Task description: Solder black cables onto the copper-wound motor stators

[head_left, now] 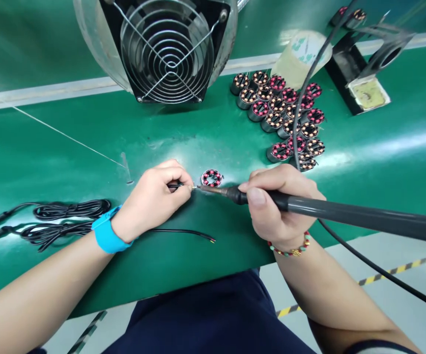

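Black cable (pixel 174 186) sits pinched in the left hand (pixel 157 196), its thumb and forefinger closed near the bared end, the other fingers curled in. That bared end (pixel 194 187) points right, roughly level, towards the soldering iron (pixel 326 209). The right hand (pixel 282 201) is wrapped around the iron's grip in a closed, pen-like hold, and the iron's long axis runs left to right across the view, its rear end somewhat nearer the body. Its metal tip (pixel 213 190) points left, so the 2 axes nearly line up, end to end. Tip and wire are at least very close; whether they touch, I cannot tell.

The red-wound ring (pixel 212 178) lies on the green bench (pixel 135 275) between the 2 hands, just beyond the tip, which partly overlaps it in this view. Of the 2 hands, the left is nearer to it, held off to its left; the right is a little farther, on the other side. A 2nd cable (pixel 183 230) lies nearer the body, reaching right from beneath the left wrist, with its coloured wire ends showing.
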`<state>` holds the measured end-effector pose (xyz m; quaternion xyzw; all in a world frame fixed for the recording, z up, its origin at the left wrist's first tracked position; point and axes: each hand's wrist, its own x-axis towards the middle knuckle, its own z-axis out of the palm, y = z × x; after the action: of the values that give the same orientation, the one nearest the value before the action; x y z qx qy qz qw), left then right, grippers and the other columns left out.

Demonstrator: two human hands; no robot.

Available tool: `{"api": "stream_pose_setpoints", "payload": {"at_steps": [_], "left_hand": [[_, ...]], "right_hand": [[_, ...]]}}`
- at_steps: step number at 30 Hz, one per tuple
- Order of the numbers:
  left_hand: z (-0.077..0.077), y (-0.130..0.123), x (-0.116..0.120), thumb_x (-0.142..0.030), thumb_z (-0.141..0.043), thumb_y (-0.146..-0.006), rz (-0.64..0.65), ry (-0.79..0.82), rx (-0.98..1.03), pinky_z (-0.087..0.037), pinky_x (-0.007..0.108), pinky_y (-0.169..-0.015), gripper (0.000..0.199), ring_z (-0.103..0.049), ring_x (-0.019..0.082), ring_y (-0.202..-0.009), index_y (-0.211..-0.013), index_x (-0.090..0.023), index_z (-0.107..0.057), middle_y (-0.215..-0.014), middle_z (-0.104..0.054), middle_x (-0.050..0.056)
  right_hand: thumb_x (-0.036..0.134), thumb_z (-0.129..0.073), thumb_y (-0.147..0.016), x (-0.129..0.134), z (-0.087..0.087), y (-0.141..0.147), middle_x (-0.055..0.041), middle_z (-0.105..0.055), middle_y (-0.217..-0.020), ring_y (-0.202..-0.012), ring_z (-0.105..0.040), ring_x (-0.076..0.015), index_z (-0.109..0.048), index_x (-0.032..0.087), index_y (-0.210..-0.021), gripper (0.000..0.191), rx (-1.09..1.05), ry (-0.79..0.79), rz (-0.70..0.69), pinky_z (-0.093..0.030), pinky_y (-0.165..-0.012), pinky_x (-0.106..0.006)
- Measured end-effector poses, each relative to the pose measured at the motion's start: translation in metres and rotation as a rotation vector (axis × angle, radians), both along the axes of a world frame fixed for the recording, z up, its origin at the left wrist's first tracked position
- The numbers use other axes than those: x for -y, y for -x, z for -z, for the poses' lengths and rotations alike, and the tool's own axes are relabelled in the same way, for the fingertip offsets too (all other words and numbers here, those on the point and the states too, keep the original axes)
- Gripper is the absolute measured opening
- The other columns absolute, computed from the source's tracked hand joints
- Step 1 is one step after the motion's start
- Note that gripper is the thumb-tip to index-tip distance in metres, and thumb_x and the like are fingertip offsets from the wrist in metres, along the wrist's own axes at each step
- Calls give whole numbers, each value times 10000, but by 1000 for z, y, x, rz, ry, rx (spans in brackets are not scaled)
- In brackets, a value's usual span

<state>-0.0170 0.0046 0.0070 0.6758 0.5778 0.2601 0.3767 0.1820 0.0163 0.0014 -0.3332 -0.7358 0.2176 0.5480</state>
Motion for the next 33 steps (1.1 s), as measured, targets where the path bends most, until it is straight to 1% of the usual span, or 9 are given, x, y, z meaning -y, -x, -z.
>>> {"api": "stream_pose_setpoints", "payload": {"at_steps": [5,11,15,18,20,23,25,28,33], "left_hand": [[-1,-2,0,-148,-523,-758,-10,-1,-21,-412,259,-647,143,-542,133,-717,-650,-185,-609,-755,-604,3],[-2,-3,0,-173,-526,-759,-23,4,-28,-410,259,-628,139,-536,132,-696,-648,-186,-609,-753,-604,4],[-1,-3,0,-169,-527,-759,-23,2,-21,-408,260,-629,136,-539,129,-698,-650,-182,-607,-757,-604,5],[-1,-3,1,-162,-523,-758,-19,4,-26,-406,262,-626,132,-544,131,-704,-661,-181,-611,-769,-608,7],[-1,-3,1,-165,-520,-759,-19,6,-25,-406,266,-626,130,-545,132,-704,-667,-181,-610,-773,-609,9],[-1,-3,0,-179,-513,-761,-18,12,-16,-410,268,-626,132,-540,133,-696,-665,-182,-603,-763,-605,10],[-1,-3,0,-178,-511,-758,-15,13,-9,-413,266,-626,131,-541,134,-698,-666,-184,-603,-757,-605,9],[0,-3,0,-148,-512,-750,0,-7,5,-419,264,-644,130,-549,135,-716,-674,-186,-610,-753,-605,4],[3,-2,0,-121,-522,-746,12,-36,17,-417,262,-652,126,-549,131,-712,-678,-173,-615,-752,-601,5]], "right_hand": [[271,-553,-918,0,-1,0,27,-631,-656,-505,-570,-124,-614,264,-803,130,25,4,-17,-480,-461,-273],[367,-495,-951,2,1,-1,11,-627,-649,-489,-581,-145,-599,290,-762,229,133,4,56,-482,-430,-298],[349,-513,-950,2,0,-1,18,-643,-682,-498,-587,-138,-612,296,-813,177,97,8,36,-510,-461,-289],[313,-530,-950,0,-3,-1,11,-682,-772,-591,-640,-147,-634,293,-910,112,84,14,41,-561,-557,-290],[309,-552,-944,-2,-4,1,-3,-706,-885,-747,-685,-177,-641,288,-991,103,123,36,42,-592,-679,-319],[334,-581,-933,-3,-4,4,-23,-685,-1100,-937,-688,-214,-604,288,-1159,232,199,159,-19,-590,-804,-365],[342,-549,-949,-4,-2,6,-26,-658,-1175,-918,-694,-200,-547,295,-1253,307,227,258,-78,-592,-793,-357],[279,-480,-980,-4,2,8,-9,-690,-1080,-851,-687,-171,-527,287,-1258,282,268,304,-136,-570,-799,-349],[131,-558,-878,-8,5,14,-7,-707,-955,-938,-600,-225,-542,246,-1173,318,446,217,-196,-476,-855,-392]]}}
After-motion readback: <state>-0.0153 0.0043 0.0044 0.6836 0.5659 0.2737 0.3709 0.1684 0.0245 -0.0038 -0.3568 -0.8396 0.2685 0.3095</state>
